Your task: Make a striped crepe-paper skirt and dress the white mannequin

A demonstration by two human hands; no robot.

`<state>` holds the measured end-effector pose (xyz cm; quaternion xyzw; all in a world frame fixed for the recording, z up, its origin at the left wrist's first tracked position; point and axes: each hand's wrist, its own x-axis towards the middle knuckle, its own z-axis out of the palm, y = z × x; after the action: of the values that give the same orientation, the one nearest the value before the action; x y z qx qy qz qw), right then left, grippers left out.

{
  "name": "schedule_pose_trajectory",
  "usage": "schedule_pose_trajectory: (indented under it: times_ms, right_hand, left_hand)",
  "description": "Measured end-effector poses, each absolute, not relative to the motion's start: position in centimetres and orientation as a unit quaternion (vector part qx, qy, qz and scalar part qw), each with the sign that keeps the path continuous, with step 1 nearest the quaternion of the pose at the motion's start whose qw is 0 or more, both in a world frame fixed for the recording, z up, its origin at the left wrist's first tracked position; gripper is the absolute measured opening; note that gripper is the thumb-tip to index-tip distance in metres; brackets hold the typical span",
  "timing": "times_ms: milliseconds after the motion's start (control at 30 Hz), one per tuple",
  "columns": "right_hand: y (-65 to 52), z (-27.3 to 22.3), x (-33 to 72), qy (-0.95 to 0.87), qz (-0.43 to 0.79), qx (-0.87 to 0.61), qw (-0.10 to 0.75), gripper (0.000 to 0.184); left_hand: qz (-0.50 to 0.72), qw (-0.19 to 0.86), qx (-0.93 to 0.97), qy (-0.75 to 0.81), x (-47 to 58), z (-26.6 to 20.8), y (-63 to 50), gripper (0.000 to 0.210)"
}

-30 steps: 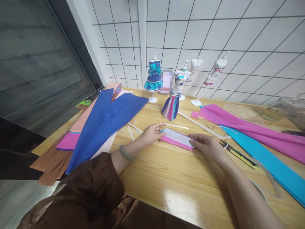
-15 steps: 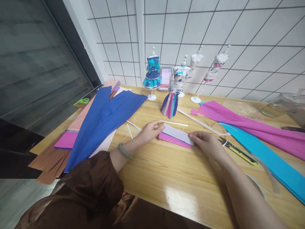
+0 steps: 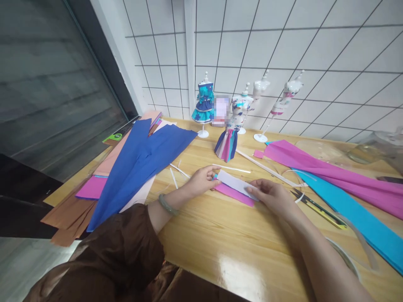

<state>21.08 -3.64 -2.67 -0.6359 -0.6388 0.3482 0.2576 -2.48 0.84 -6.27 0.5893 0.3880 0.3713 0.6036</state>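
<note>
My right hand (image 3: 272,196) pinches the right end of a pale lilac-white paper strip (image 3: 234,181), thumb on top. Beneath it, slightly nearer to me, lies a pink paper strip (image 3: 237,196); dark blue and teal edges peek out between the layers. At the left end of these strips, my left hand (image 3: 204,179) has its thumb on the pink layer and its index finger curved above. The white strip's left end shows free of that thumb. Just behind the strips stands a small dress form (image 3: 241,107) with a striped paper skirt (image 3: 226,144).
Blue crepe paper (image 3: 141,155) and other coloured sheets cover the left side. Pink crepe paper (image 3: 315,167) and turquoise crepe paper (image 3: 352,209) stretch along the right, near black scissors (image 3: 300,197) and a yellow cutter (image 3: 327,216). A dressed mannequin (image 3: 204,105) stands by the tiled wall.
The camera view has tilted up slightly. My left hand's thumb has shifted from the white strip's left end down to the pink layer. My right hand still grips the white strip.
</note>
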Motion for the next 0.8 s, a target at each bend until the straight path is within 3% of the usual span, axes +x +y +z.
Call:
schedule_pose_trajectory:
  times_ms: [567, 800]
  right_hand:
    - [-3.7, -2.8, 21.2, -0.684, 0.333, -0.612, 0.215, 0.05]
    - [-3.8, -2.9, 21.2, -0.708, 0.265, -0.623, 0.201, 0.048]
  left_hand:
    - [0.34, 0.511, 0.656, 0.44, -2.8, -5.2, 0.2, 0.043]
    - [0.35, 0.474, 0.671, 0.45, -2.9, -5.0, 0.2, 0.033]
